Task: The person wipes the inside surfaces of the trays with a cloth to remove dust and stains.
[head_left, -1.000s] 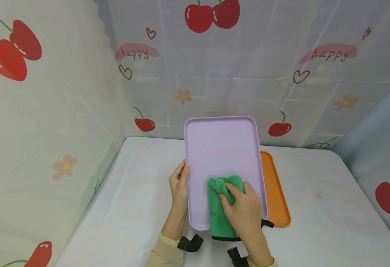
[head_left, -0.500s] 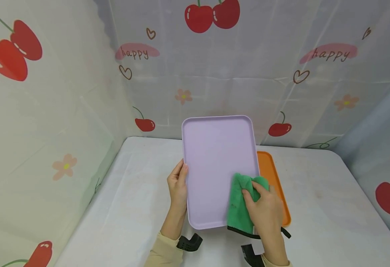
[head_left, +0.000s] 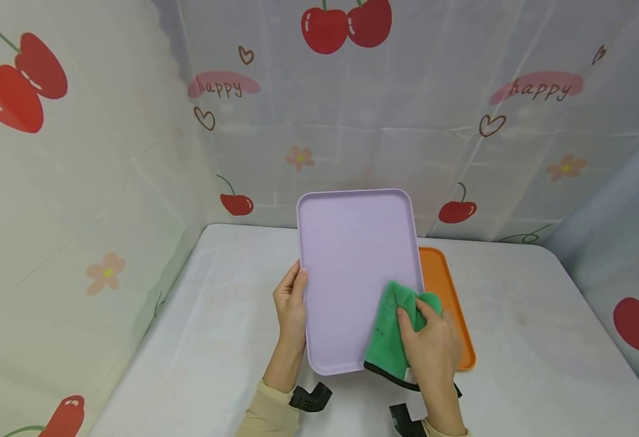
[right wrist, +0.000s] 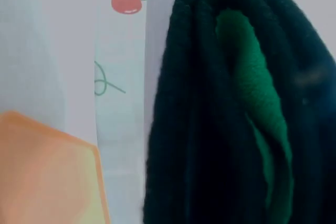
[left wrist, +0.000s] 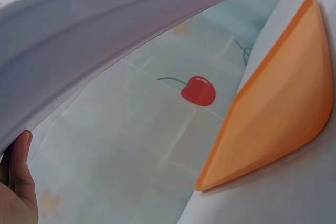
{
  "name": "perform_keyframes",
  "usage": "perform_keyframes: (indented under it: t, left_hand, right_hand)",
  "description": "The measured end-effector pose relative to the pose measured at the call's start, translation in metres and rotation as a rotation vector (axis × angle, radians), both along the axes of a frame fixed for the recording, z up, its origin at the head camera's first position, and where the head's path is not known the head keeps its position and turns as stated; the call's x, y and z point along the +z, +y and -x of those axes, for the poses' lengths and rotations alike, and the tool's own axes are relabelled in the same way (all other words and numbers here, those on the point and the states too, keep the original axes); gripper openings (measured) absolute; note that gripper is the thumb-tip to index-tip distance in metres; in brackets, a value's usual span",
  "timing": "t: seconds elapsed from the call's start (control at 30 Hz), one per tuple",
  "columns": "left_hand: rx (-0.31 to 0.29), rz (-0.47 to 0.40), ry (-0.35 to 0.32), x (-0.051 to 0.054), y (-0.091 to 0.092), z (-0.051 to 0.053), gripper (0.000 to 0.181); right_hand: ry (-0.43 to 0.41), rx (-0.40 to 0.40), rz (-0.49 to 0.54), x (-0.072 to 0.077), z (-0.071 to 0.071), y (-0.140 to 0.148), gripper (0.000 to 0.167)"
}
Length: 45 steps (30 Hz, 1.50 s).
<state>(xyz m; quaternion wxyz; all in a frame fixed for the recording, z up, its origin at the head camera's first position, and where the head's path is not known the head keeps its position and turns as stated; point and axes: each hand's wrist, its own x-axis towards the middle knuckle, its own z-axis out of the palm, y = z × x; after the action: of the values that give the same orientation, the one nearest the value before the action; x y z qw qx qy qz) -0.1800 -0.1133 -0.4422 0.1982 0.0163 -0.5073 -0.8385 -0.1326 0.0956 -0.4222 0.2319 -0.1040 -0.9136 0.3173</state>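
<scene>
A lilac rectangular tray (head_left: 354,267) is held up, tilted, above the table. My left hand (head_left: 290,303) grips its left long edge, thumb on the near side; the left wrist view catches part of that hand (left wrist: 18,192) at the tray's edge (left wrist: 105,35). In my right hand (head_left: 434,340) a green cloth (head_left: 390,334) with a dark border is pinched between thumb and fingers. It lies over the tray's lower right corner and hides it. Folded layers of the cloth (right wrist: 257,82) fill much of the right wrist view, where the hand itself is hidden.
An orange tray (head_left: 450,297) lies on the white table (head_left: 527,315) behind and to the right of the lilac tray, partly covered by it. Printed curtains (head_left: 385,109) stand around the table's back and sides.
My right hand has slid the cloth rightward across the lilac tray to its lower right edge, then turned it slightly. The tray has shifted a little left in my left hand's grip.
</scene>
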Motion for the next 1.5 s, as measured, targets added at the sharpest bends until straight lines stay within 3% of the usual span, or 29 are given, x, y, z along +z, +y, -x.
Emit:
perform_keyframes:
  t: [0.27, 0.63, 0.9, 1.2, 1.5]
  left_hand:
    - [0.011, 0.010, -0.009, 0.001, 0.001, -0.001, 0.040]
    - [0.012, -0.011, -0.003, 0.000, 0.001, 0.000, 0.040]
    - [0.024, -0.012, -0.012, -0.002, 0.002, 0.002, 0.041]
    - [0.007, -0.008, -0.052, -0.003, 0.001, 0.000, 0.040]
    - [0.012, -0.024, -0.052, 0.000, 0.001, 0.001, 0.040]
  right_hand:
    - [0.029, 0.009, -0.002, -0.001, -0.002, -0.002, 0.037]
    - [0.111, 0.114, -0.064, -0.006, -0.008, -0.026, 0.036]
    - [0.181, 0.241, -0.110, -0.006, -0.019, -0.056, 0.034]
    - [0.320, 0.430, -0.289, -0.006, -0.030, -0.083, 0.033]
    - [0.359, 0.467, -0.341, -0.005, -0.029, -0.083, 0.036]
